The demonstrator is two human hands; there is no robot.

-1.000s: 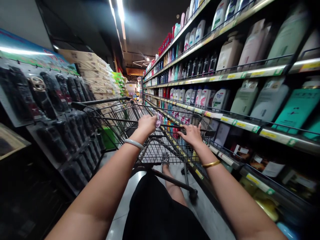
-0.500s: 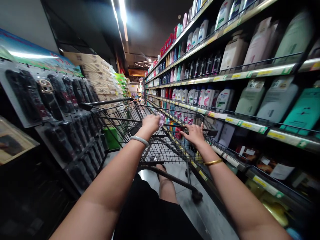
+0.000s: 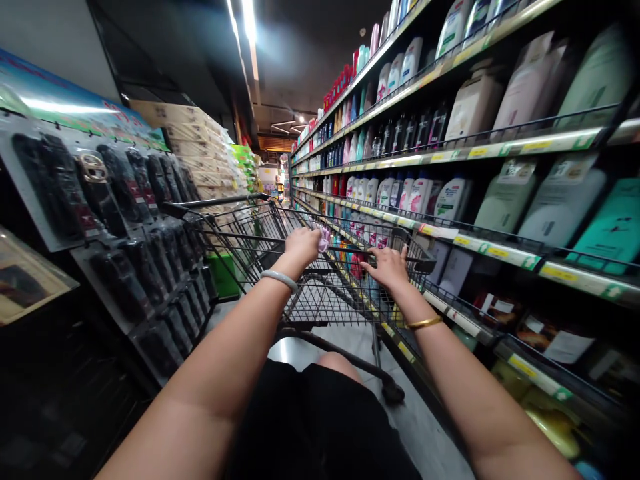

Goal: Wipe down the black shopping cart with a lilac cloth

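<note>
A black wire shopping cart (image 3: 320, 300) stands in front of me, with no goods visible in its basket. My left hand (image 3: 303, 245), a pale bangle on its wrist, is closed around the cart's handle bar (image 3: 240, 237). A small pinkish-purple item (image 3: 324, 240) shows at that hand's right side; what it is I cannot make out. Farther right, my right hand (image 3: 389, 267), with a gold bracelet, holds the same bar loosely. Its thumb points left and one finger sticks up; the fingertips are partly hidden.
Shelves of shampoo bottles (image 3: 450, 198) run along the right, close to the cart's side. On the left hangs a rack of packaged belts (image 3: 120, 180), with stacked cartons (image 3: 193, 147) beyond it. The aisle continues ahead between them.
The shelves and rack have shifted very slightly in view. My lower leg and foot, seen under the cart before, are now hidden, and a knee shows instead. Both hands stay on the bar.
</note>
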